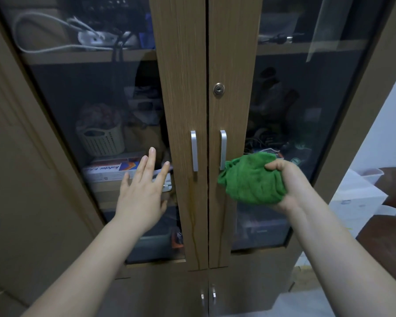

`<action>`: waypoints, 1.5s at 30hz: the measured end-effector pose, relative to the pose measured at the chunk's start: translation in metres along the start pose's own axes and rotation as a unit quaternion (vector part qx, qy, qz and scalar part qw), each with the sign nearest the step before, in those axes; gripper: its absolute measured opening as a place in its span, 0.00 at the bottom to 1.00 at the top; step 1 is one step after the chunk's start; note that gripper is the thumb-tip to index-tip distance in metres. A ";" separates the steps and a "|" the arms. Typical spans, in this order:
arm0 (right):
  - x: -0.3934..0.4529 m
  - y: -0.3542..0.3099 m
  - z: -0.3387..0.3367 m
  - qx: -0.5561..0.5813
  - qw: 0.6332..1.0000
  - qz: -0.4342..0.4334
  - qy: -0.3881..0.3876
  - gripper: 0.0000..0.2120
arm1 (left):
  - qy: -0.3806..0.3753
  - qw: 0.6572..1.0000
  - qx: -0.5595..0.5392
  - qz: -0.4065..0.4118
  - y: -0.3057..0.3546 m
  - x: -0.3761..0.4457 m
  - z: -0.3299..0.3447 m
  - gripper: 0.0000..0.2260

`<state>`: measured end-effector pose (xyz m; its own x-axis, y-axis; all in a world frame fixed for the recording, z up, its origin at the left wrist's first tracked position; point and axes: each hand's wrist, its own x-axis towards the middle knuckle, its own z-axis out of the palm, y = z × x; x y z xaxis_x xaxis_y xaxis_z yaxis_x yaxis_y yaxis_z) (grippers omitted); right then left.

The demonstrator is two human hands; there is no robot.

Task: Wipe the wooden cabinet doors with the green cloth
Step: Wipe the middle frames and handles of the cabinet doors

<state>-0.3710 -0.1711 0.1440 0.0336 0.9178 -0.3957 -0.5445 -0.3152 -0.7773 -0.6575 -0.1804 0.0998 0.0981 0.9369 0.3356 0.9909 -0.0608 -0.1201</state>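
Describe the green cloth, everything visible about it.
The green cloth is a bright green, fuzzy fabric that looks like microfibre, bunched into a wrinkled wad rather than spread flat. The right hand grips it from the right side, thumb curled over its top edge. Its left end sits at the lower end of the right door's silver handle, in front of the wooden frame; whether it touches the wood cannot be told.

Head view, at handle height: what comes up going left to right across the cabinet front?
Left hand → left door handle → right door handle → green cloth → right hand gripping it.
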 end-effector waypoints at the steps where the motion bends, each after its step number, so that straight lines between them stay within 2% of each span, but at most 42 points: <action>1: -0.001 -0.001 -0.006 0.038 0.999 0.011 -0.026 0.19 | 0.002 1.000 -0.007 -0.010 0.003 -0.001 -0.001 0.44; 3: -0.002 -0.008 -0.007 0.078 0.995 0.005 -0.065 0.20 | 0.010 0.999 -0.016 -0.031 0.010 -0.002 -0.002 0.44; 5: 0.000 -0.015 0.000 0.102 0.989 -0.056 -0.094 0.19 | 0.019 0.998 -0.017 -0.052 0.016 -0.004 0.002 0.45; 7: 0.003 -0.016 0.015 0.086 0.970 -0.185 -0.135 0.16 | 0.025 0.997 -0.008 -0.067 0.022 -0.006 0.008 0.48; 9: 0.009 -0.015 0.032 -0.024 0.913 -0.382 -0.145 0.13 | 0.037 0.996 0.003 -0.078 0.027 -0.007 0.016 0.50; 11: 0.020 -0.006 0.043 -0.187 0.804 -0.547 -0.135 0.14 | 0.048 0.995 0.004 -0.086 0.031 -0.008 0.024 0.52; 13: 0.043 0.010 0.039 -0.364 0.650 -0.658 -0.110 0.20 | 0.068 0.994 0.003 -0.088 0.035 -0.011 0.032 0.51; 15: 0.067 0.026 0.031 -0.495 0.488 -0.715 -0.070 0.25 | 0.090 0.993 0.005 -0.079 0.036 -0.010 0.041 0.52; 16: 0.077 0.033 0.027 -0.533 0.432 -0.726 -0.045 0.26 | 0.103 0.992 0.003 -0.070 0.034 -0.009 0.046 0.52; 17: 0.087 0.040 0.024 -0.551 0.392 -0.736 -0.018 0.26 | 0.123 0.991 -0.001 -0.058 0.031 -0.008 0.052 0.52; 19: 0.104 0.049 0.020 -0.544 0.351 -0.761 0.024 0.25 | 0.169 0.985 -0.005 -0.029 0.022 -0.003 0.064 0.53; 21: 0.116 0.059 0.019 -0.528 0.346 -0.774 0.050 0.25 | 0.199 0.980 0.006 -0.005 0.015 0.001 0.078 0.53; 25: 0.129 0.097 0.013 -0.524 0.364 -0.765 0.091 0.27 | 0.223 0.975 0.005 0.004 0.010 0.001 0.112 0.57; 30: 0.152 0.139 -0.007 -0.569 0.334 -0.737 0.142 0.34 | 0.234 0.971 -0.037 0.014 -0.004 -0.003 0.148 0.61; 34: 0.155 0.140 -0.001 -0.498 0.357 -0.774 0.157 0.28 | 0.246 0.969 -0.011 0.019 0.007 -0.002 0.170 0.61; 38: 0.154 0.136 0.016 -0.454 0.383 -0.787 0.168 0.27 | 0.231 0.973 0.005 -0.012 0.018 0.001 0.172 0.63; 42: 0.172 0.138 0.021 -0.487 0.363 -0.769 0.200 0.33 | 0.214 0.977 -0.004 -0.016 0.019 0.001 0.172 0.66; 45: 0.177 0.142 0.023 -0.475 0.362 -0.770 0.226 0.33 | 0.213 0.977 0.000 -0.020 0.019 0.003 0.175 0.67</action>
<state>-0.4616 -0.0480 -0.0245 -0.0657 0.1168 0.9910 0.9371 0.3485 0.0210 -0.6550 -0.1181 -0.0647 0.0889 0.7101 0.6984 0.9947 -0.0275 -0.0987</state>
